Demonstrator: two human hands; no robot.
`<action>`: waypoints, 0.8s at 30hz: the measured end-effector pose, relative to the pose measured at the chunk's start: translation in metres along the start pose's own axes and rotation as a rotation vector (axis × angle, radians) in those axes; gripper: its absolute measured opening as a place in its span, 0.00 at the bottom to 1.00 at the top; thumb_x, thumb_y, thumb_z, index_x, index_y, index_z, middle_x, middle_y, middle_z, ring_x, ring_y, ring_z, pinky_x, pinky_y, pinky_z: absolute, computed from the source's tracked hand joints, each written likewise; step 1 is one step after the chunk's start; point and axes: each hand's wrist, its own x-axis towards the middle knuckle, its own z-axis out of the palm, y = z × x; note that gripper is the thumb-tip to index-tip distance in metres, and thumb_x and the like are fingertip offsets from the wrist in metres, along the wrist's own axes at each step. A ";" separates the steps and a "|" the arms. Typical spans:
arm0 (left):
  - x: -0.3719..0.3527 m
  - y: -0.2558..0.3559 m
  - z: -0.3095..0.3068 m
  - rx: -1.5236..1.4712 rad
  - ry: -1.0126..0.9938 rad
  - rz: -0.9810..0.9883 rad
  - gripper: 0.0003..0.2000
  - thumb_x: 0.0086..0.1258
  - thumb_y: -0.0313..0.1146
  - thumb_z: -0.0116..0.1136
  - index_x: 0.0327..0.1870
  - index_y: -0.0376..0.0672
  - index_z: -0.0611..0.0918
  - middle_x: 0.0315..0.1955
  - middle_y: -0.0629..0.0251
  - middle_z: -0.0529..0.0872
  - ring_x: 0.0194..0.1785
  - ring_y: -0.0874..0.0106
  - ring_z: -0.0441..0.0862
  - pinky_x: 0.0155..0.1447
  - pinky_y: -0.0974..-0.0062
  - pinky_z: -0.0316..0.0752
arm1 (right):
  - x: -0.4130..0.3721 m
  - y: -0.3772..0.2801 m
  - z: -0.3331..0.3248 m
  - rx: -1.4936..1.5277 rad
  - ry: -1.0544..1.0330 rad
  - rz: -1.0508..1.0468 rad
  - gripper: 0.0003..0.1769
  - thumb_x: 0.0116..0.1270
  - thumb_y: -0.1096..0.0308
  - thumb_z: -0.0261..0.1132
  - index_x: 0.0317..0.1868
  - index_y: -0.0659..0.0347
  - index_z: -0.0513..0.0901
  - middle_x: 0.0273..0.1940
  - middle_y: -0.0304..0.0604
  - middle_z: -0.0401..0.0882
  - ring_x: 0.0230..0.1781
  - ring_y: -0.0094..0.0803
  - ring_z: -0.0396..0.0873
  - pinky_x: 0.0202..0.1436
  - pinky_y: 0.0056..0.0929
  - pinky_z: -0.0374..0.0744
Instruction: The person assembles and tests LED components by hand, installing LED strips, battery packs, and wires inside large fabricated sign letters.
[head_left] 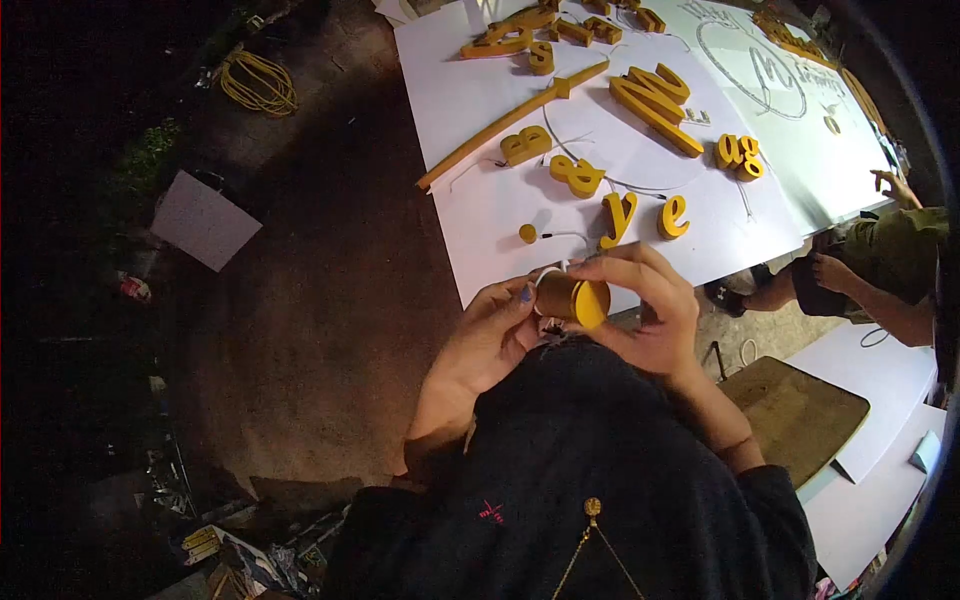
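Close to my chest, my left hand (497,325) is closed on the left side of a short gold cylinder (588,303) with a bright yellow round face. The fingers of my right hand (650,305) curve around its right side, touching its top and lower edge. A white rim shows at the cylinder's left end. Just beyond my hands, on the white table (470,240), lie a small yellow disc (527,233) with a cable, a yellow letter "y" (618,219) and a yellow letter "e" (673,216).
More yellow letters (655,105) and a long yellow strip (510,122) lie farther up the table. Another person (890,265) is at its right side. A brown board (795,415) sits at lower right. A coiled yellow cable (258,83) and a pale panel (206,221) are on the left.
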 end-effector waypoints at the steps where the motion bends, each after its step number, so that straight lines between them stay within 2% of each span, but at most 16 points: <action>1: 0.000 0.002 0.002 0.000 0.002 -0.006 0.19 0.71 0.34 0.51 0.57 0.30 0.71 0.50 0.57 0.77 0.52 0.70 0.77 0.59 0.72 0.72 | 0.002 0.001 -0.002 0.041 -0.042 0.044 0.24 0.44 0.79 0.71 0.46 0.59 0.82 0.38 0.43 0.80 0.38 0.34 0.80 0.41 0.27 0.78; 4: 0.004 0.011 0.004 -0.010 -0.080 -0.087 0.18 0.72 0.36 0.50 0.55 0.30 0.72 0.49 0.56 0.78 0.50 0.70 0.78 0.58 0.72 0.73 | 0.007 0.006 -0.007 0.030 -0.148 0.062 0.24 0.44 0.79 0.71 0.47 0.58 0.82 0.39 0.42 0.80 0.37 0.34 0.80 0.41 0.27 0.78; 5: 0.006 0.010 -0.001 -0.021 -0.097 -0.108 0.18 0.72 0.36 0.49 0.54 0.30 0.72 0.49 0.56 0.78 0.50 0.70 0.78 0.58 0.72 0.73 | 0.008 0.005 -0.007 0.027 -0.162 0.125 0.22 0.44 0.71 0.75 0.44 0.58 0.83 0.39 0.41 0.81 0.39 0.32 0.80 0.43 0.27 0.76; 10: 0.009 0.009 -0.007 -0.036 -0.103 -0.157 0.18 0.73 0.38 0.49 0.54 0.30 0.71 0.48 0.55 0.79 0.49 0.70 0.79 0.56 0.72 0.75 | 0.016 0.011 -0.010 0.055 -0.261 0.143 0.22 0.44 0.69 0.75 0.44 0.58 0.83 0.40 0.39 0.82 0.42 0.32 0.79 0.45 0.28 0.76; 12: 0.009 0.009 -0.014 -0.091 -0.076 -0.234 0.20 0.70 0.37 0.52 0.57 0.32 0.69 0.53 0.53 0.75 0.57 0.65 0.75 0.66 0.64 0.69 | 0.019 0.013 -0.011 0.058 -0.293 0.137 0.22 0.44 0.68 0.76 0.44 0.58 0.83 0.40 0.38 0.82 0.42 0.32 0.79 0.46 0.29 0.75; 13: 0.010 0.008 -0.014 -0.092 -0.074 -0.234 0.20 0.70 0.37 0.52 0.57 0.32 0.69 0.53 0.53 0.75 0.57 0.65 0.75 0.66 0.64 0.69 | 0.021 0.013 -0.011 0.055 -0.313 0.122 0.23 0.43 0.67 0.76 0.44 0.58 0.83 0.40 0.38 0.82 0.42 0.32 0.79 0.47 0.29 0.75; 15: 0.011 0.005 -0.013 -0.189 0.015 -0.280 0.21 0.70 0.37 0.52 0.58 0.33 0.69 0.53 0.51 0.75 0.57 0.63 0.76 0.66 0.57 0.68 | 0.026 0.014 -0.012 0.054 -0.333 0.109 0.24 0.42 0.66 0.76 0.44 0.58 0.83 0.40 0.39 0.82 0.43 0.32 0.79 0.48 0.29 0.75; 16: 0.010 0.003 -0.013 -0.190 0.017 -0.282 0.21 0.70 0.37 0.52 0.58 0.33 0.69 0.53 0.51 0.75 0.57 0.63 0.76 0.66 0.57 0.68 | 0.029 0.016 -0.013 0.096 -0.372 0.115 0.25 0.43 0.64 0.76 0.44 0.59 0.83 0.40 0.39 0.81 0.44 0.32 0.78 0.49 0.30 0.74; 18: 0.010 0.001 -0.011 -0.187 -0.079 -0.297 0.24 0.71 0.44 0.49 0.60 0.35 0.67 0.42 0.58 0.80 0.48 0.69 0.80 0.63 0.65 0.72 | 0.031 0.019 -0.011 0.140 -0.407 0.123 0.26 0.43 0.61 0.76 0.45 0.60 0.83 0.40 0.40 0.81 0.45 0.32 0.78 0.49 0.30 0.74; 19: 0.010 -0.001 -0.011 -0.186 -0.079 -0.300 0.24 0.71 0.44 0.49 0.60 0.35 0.67 0.42 0.58 0.80 0.48 0.69 0.80 0.63 0.65 0.72 | 0.032 0.020 -0.008 0.360 -0.381 0.197 0.27 0.44 0.60 0.76 0.45 0.62 0.82 0.40 0.40 0.81 0.47 0.32 0.77 0.51 0.30 0.74; 20: 0.010 -0.003 -0.011 -0.277 -0.158 -0.297 0.24 0.71 0.44 0.49 0.61 0.37 0.66 0.42 0.57 0.80 0.49 0.68 0.80 0.64 0.63 0.70 | 0.032 0.022 -0.006 0.581 -0.351 0.270 0.28 0.45 0.58 0.76 0.46 0.63 0.81 0.40 0.41 0.81 0.49 0.32 0.76 0.52 0.30 0.73; 21: 0.011 -0.004 -0.012 -0.369 -0.239 -0.293 0.25 0.71 0.45 0.48 0.62 0.38 0.65 0.42 0.57 0.80 0.49 0.66 0.80 0.66 0.61 0.69 | 0.032 0.023 -0.005 0.674 -0.343 0.285 0.30 0.45 0.56 0.75 0.47 0.65 0.80 0.43 0.42 0.80 0.52 0.33 0.74 0.55 0.32 0.72; 22: 0.010 -0.002 -0.011 -0.369 -0.238 -0.297 0.25 0.71 0.45 0.48 0.62 0.38 0.65 0.42 0.57 0.80 0.49 0.66 0.80 0.66 0.61 0.69 | 0.034 0.024 -0.006 0.674 -0.339 0.287 0.30 0.45 0.56 0.75 0.47 0.65 0.80 0.43 0.42 0.80 0.52 0.33 0.74 0.55 0.32 0.72; 24: 0.009 0.002 -0.008 -0.290 -0.161 -0.343 0.25 0.71 0.44 0.48 0.62 0.36 0.64 0.43 0.55 0.79 0.50 0.62 0.79 0.67 0.60 0.68 | 0.038 0.027 -0.007 0.560 -0.432 0.110 0.29 0.45 0.57 0.76 0.47 0.64 0.81 0.44 0.43 0.81 0.51 0.34 0.75 0.56 0.34 0.71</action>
